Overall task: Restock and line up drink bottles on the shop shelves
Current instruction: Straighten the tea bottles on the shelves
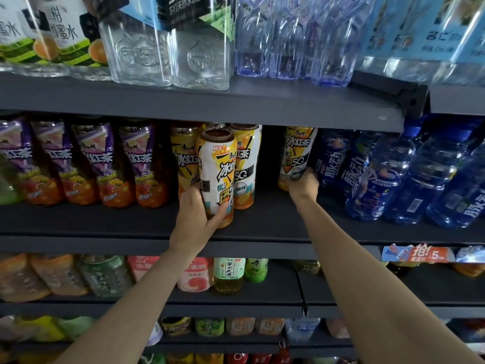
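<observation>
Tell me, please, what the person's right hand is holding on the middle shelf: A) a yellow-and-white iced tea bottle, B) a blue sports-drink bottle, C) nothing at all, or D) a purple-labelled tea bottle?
A: the right hand grips the base of a yellow-and-white iced tea bottle, standing alone just left of the blue bottles.

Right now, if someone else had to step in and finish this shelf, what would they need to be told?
Left hand: grips the front yellow iced tea bottle near its base, at the shelf's front edge.
Right hand: holds the base of another yellow iced tea bottle, set further back, beside the blue drink bottles.
Done: two more yellow bottles stand behind the front one; the purple-label bottles to the left stand in a row.
Left: a gap on the middle shelf separates the two held bottles. Probably close it and bring the yellow bottles into line.
</observation>
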{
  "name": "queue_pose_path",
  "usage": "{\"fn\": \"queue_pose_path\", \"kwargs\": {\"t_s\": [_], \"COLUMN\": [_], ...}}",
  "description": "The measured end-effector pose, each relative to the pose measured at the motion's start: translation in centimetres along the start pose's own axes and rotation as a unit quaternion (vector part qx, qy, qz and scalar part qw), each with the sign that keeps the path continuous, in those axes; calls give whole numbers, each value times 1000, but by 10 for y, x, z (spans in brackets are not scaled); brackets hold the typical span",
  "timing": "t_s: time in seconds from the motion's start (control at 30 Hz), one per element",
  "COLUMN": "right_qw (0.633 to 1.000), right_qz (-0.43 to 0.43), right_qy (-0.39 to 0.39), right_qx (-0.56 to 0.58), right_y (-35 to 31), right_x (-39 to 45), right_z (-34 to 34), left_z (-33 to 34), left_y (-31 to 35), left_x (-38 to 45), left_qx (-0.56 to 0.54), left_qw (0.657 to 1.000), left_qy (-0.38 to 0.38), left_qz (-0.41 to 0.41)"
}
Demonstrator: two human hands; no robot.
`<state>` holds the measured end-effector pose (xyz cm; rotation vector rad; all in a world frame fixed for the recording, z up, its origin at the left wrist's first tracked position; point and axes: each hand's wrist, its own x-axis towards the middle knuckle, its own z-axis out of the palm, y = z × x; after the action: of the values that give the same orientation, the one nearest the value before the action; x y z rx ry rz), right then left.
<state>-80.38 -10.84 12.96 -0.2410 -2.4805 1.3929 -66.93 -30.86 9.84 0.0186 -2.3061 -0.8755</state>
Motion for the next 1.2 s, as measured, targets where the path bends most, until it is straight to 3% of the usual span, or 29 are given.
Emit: {"fn": "queue_pose_path", "kwargs": {"t_s": [0.1,0.2,0.23,0.3,0.37,0.43,0.7,0.97,1.2], "right_qw": [999,989,984,972,959,959,973,989,990], "right_qz": [-1,-39,-59,-85,-118,-128,-129,-112,-94], "right_qy": [42,112,86,-52,-167,-201,-162,-61,-75], "right_qx": [2,94,144,211,195,154,104,77,73], "right_y": [-5,-8,-9,-15,-21,-26,-26,5,19], "right_x": [-19,-52,-64,-82,-86,-82,-85,-68,-51], "right_z": [5,10,11,15,19,24,31,-12,-35], "left_z": [-2,-2,-2,-2,-2,-2,-3,1,24], "left_y": [2,3,3,2,1,0,3,10,26], "left_x": [-2,-3,-3,-2,-2,-2,-3,-4,9], "left_qx": [-13,-10,-4,3,1,-1,-5,-15,-78], "left_qw": [1000,1000,1000,1000,1000,1000,1000,1000,997], "left_qy": [2,12,13,7,5,5,5,5,-26], "left_qz": [3,14,18,20,17,15,6,14,-12]}}
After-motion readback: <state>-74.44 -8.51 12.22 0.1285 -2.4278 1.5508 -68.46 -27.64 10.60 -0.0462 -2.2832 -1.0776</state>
